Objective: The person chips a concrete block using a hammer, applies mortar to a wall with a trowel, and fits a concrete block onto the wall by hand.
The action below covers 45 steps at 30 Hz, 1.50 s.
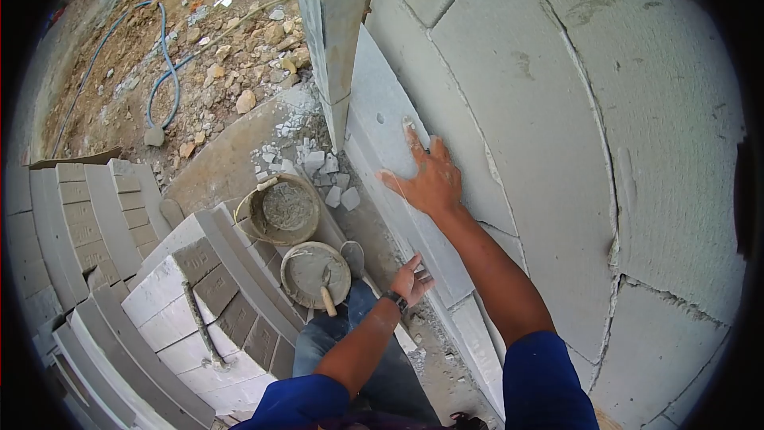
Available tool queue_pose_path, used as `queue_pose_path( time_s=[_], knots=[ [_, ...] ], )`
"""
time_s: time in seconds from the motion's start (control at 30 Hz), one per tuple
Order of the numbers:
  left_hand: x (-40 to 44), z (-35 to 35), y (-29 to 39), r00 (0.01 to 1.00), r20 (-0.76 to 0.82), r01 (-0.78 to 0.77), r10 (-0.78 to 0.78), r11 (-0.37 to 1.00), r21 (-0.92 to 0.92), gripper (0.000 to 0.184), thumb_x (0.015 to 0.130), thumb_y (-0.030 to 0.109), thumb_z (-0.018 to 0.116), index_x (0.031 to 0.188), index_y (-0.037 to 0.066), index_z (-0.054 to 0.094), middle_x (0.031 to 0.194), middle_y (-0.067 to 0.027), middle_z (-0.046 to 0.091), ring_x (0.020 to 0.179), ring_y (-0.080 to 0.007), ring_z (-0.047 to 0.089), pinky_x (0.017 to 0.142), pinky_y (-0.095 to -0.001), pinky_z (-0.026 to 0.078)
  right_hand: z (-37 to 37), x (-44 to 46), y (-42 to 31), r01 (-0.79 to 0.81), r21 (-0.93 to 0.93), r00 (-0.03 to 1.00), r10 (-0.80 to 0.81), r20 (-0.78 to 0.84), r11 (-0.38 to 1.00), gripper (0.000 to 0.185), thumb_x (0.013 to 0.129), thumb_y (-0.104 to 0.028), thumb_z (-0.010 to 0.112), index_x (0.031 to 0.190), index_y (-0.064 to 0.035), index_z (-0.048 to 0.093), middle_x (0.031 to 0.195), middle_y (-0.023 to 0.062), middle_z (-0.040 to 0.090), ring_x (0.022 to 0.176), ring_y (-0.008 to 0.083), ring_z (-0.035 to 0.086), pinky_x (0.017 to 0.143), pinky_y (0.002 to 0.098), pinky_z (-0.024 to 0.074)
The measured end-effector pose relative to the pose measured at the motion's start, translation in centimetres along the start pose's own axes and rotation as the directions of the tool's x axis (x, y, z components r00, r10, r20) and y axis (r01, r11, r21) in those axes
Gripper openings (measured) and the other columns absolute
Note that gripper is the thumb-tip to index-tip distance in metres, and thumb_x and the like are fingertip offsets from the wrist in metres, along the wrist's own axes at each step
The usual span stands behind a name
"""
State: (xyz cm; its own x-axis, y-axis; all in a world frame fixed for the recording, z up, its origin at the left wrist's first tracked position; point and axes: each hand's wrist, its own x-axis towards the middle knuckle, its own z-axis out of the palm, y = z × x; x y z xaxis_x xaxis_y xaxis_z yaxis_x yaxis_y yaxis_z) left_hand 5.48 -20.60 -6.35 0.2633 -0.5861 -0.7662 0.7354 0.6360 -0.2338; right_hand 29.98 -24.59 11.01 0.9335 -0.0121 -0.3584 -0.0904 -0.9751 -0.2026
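A long light-grey block (383, 111) stands against the block wall (509, 95), beside a tall grey post (328, 24). My right hand (432, 179) lies on its face with the fingers spread. Lower down, my left hand (411, 280) is at the block's lower edge, palm turned up and fingers apart; whether it bears on the block is hard to tell. Left of my legs are a bucket of grey mortar (284, 209) and a second bucket (296, 275) with a wooden-handled trowel (327, 299) in it.
Stacked grey blocks (179, 302) fill the lower left, with a stick-like tool (203, 326) on them. Broken block pieces (315, 162) lie by the post's foot. Beyond are rubble, soil and a blue hose (165, 48).
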Motion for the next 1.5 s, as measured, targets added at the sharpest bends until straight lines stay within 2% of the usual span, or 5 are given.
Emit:
queue_pose_path(
  time_s=[0.47,0.6,0.7,0.87,1.5],
  knots=[
    [-2.4,2.1,1.1,0.972,-0.221,0.105,-0.082,0.990,0.092,0.074,0.101,0.053,0.060,0.156,0.011,0.036,0.153,-0.0138,0.042,0.130,-0.0326,0.053,0.112,-0.0523,0.043,-1.3,-0.2,-0.7,-0.022,0.029,0.997,0.019,0.076,0.999,0.102,0.084,-0.071,0.069,0.163,-0.0178,0.033,0.132,0.0245,0.048,0.124,0.0425,0.056,0.100,0.0503,0.0499],
    [-5.3,0.9,5.3,0.912,-0.327,-0.076,0.248,0.885,0.459,0.079,0.098,0.053,0.064,0.155,0.006,0.039,0.149,-0.0171,0.049,0.128,-0.0311,0.056,0.108,-0.0513,0.046,1.0,1.3,1.0,0.286,0.273,0.902,-0.161,-0.401,0.919,0.083,0.090,-0.050,0.073,0.153,-0.0025,0.045,0.135,0.0265,0.050,0.126,0.0425,0.052,0.105,0.0495,0.0451],
    [-6.8,2.8,13.8,0.538,0.012,-0.610,0.843,0.380,0.695,0.067,0.099,0.039,0.067,0.149,-0.001,0.046,0.139,-0.0152,0.058,0.122,-0.0245,0.059,0.101,-0.0422,0.049,-3.1,2.1,-2.3,0.437,0.353,0.847,-0.246,-0.471,0.827,0.065,0.088,-0.034,0.078,0.140,0.0006,0.057,0.129,0.0231,0.057,0.125,0.0418,0.053,0.106,0.0486,0.0437],
    [-14.5,17.0,27.1,-0.005,0.480,-0.696,0.877,-0.348,0.628,0.061,0.093,0.017,0.074,0.146,-0.002,0.050,0.131,-0.0159,0.063,0.117,-0.0259,0.063,0.097,-0.0381,0.053,-3.5,5.4,-6.4,0.450,0.481,0.879,-0.277,-0.389,0.752,0.052,0.092,-0.027,0.073,0.137,-0.0022,0.061,0.123,0.0188,0.062,0.114,0.0370,0.061,0.100,0.0441,0.0486],
    [-13.3,16.9,32.8,0.024,0.771,-0.364,0.637,-0.713,0.600,0.047,0.088,0.018,0.079,0.127,-0.002,0.065,0.117,-0.0209,0.070,0.102,-0.0348,0.070,0.090,-0.0414,0.055,-0.7,8.5,-6.8,0.317,0.345,0.932,-0.223,-0.284,0.884,0.036,0.092,-0.019,0.067,0.126,-0.0089,0.071,0.118,0.0195,0.066,0.107,0.0390,0.067,0.094,0.0474,0.0527]
  ],
)
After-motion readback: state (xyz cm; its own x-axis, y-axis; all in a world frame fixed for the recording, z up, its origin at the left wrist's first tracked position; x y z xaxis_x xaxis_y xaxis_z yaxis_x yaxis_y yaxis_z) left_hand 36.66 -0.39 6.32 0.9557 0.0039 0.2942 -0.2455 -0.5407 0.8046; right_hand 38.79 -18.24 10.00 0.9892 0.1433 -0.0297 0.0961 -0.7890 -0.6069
